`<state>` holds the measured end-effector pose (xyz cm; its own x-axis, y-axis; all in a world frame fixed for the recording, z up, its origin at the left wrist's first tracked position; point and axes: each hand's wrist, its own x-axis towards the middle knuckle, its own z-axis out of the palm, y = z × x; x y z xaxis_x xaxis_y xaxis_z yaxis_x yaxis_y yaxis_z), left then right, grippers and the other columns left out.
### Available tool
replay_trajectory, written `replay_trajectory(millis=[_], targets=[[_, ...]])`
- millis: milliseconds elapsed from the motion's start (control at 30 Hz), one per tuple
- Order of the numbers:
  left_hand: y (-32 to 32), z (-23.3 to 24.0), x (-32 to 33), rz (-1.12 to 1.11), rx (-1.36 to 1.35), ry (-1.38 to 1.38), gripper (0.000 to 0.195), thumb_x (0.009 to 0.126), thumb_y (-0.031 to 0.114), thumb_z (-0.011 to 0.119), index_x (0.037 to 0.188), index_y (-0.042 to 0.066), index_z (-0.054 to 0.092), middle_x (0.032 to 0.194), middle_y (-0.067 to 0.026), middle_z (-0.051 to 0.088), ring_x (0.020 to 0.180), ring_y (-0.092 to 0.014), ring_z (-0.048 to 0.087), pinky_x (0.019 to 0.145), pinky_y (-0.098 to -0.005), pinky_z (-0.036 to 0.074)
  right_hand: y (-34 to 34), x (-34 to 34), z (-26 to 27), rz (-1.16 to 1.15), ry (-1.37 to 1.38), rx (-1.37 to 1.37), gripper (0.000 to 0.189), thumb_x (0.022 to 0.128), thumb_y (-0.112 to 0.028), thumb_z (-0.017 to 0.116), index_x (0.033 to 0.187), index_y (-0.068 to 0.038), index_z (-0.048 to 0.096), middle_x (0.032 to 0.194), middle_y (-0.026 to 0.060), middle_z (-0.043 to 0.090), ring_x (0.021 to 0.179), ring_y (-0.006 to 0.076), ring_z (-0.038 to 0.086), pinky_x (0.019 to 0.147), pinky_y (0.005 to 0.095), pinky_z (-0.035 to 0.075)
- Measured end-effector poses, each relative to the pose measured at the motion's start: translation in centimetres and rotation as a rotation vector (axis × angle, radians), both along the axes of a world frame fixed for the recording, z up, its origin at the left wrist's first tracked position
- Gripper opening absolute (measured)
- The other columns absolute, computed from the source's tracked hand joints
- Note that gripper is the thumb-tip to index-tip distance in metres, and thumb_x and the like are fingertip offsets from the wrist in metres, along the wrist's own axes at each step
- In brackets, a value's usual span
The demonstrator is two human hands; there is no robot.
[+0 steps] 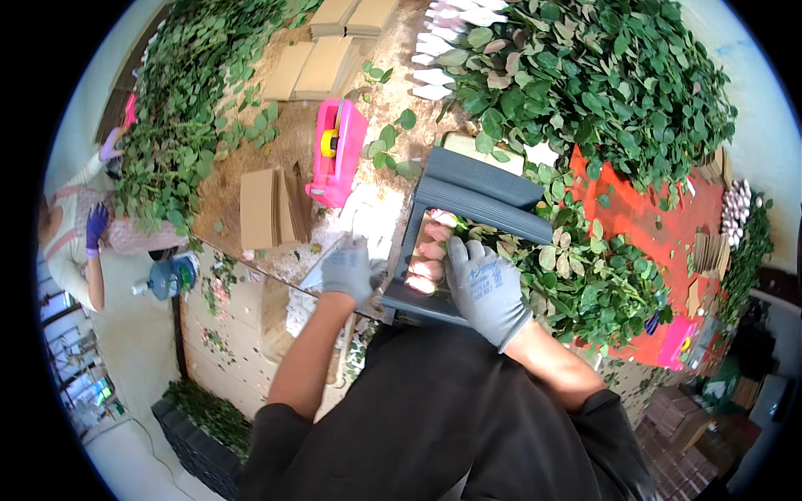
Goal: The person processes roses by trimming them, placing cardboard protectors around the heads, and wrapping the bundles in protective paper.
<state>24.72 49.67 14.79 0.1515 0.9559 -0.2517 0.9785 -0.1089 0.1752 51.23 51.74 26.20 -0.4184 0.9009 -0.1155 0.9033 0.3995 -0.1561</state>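
Note:
My right hand, in a grey knit glove bearing print, lies palm down beside a row of several pink roses. Its fingertips touch the stem side of the flower heads; the palm is hidden. The roses lie on brown cardboard within a dark grey ribbed holder, their leafy stems stretching right. My left hand, also grey-gloved, is over thin white sheets at the table's front edge. Blur there hides whether its fingers grip a sheet.
A pink tape dispenser stands beyond my left hand, near stacked cardboard pieces. Large piles of leafy stems cover the back right. A red-topped table adjoins on the right. At far left is a person wearing purple gloves.

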Motion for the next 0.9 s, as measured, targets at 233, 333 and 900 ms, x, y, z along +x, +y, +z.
replay_trajectory(millis=[233, 333, 900], targets=[[2.4, 2.1, 2.7, 0.247, -0.002, -0.142, 0.04, 0.085, 0.018, 0.069, 0.124, 0.012, 0.067, 0.135, -0.0199, 0.057, 0.108, -0.037, 0.067, 0.087, -0.0495, 0.055, -0.4, 0.2, 0.9, -0.019, 0.108, -0.018, 0.025, 0.09, -0.02, 0.066, 0.11, -0.008, 0.058, 0.088, 0.011, 0.064, 0.074, 0.027, 0.069, 0.059, 0.039, 0.055], [4.1, 0.2, 2.1, 0.25, 0.185, -0.109, 0.028, 0.085, 0.017, 0.069, 0.111, 0.007, 0.067, 0.128, -0.0187, 0.055, 0.102, -0.039, 0.067, 0.085, -0.0495, 0.054, -0.4, 0.3, 1.2, -0.034, 0.138, -0.04, 0.025, 0.091, -0.02, 0.066, 0.11, -0.007, 0.057, 0.088, 0.0117, 0.064, 0.074, 0.0285, 0.069, 0.06, 0.0405, 0.055], [-5.8, 8.6, -9.4, 0.049, -0.271, -0.227, 0.03, 0.081, 0.021, 0.078, 0.105, 0.01, 0.063, 0.109, -0.0163, 0.067, 0.098, -0.038, 0.066, 0.085, -0.047, 0.052, 10.4, 12.5, -0.8, -0.332, 0.359, 0.165, 0.034, 0.09, -0.023, 0.069, 0.119, -0.005, 0.063, 0.117, 0.0199, 0.066, 0.109, 0.0395, 0.063, 0.09, 0.0496, 0.052]])
